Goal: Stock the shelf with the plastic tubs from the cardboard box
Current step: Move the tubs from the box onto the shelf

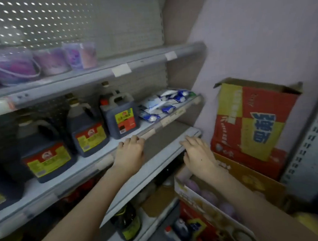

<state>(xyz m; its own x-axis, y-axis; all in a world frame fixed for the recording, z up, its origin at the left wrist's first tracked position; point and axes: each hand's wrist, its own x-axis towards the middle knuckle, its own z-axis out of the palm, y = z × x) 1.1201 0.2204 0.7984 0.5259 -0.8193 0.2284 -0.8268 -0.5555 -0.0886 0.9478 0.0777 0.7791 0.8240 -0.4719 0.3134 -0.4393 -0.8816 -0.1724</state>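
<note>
Both grips spread, empty; left hand and right hand should cup one tub squarely from the cardboard box.

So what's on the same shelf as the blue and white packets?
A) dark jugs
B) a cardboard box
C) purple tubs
A: the dark jugs stand left of the blue and white packets on the middle shelf; the purple tubs sit one shelf up.
</note>
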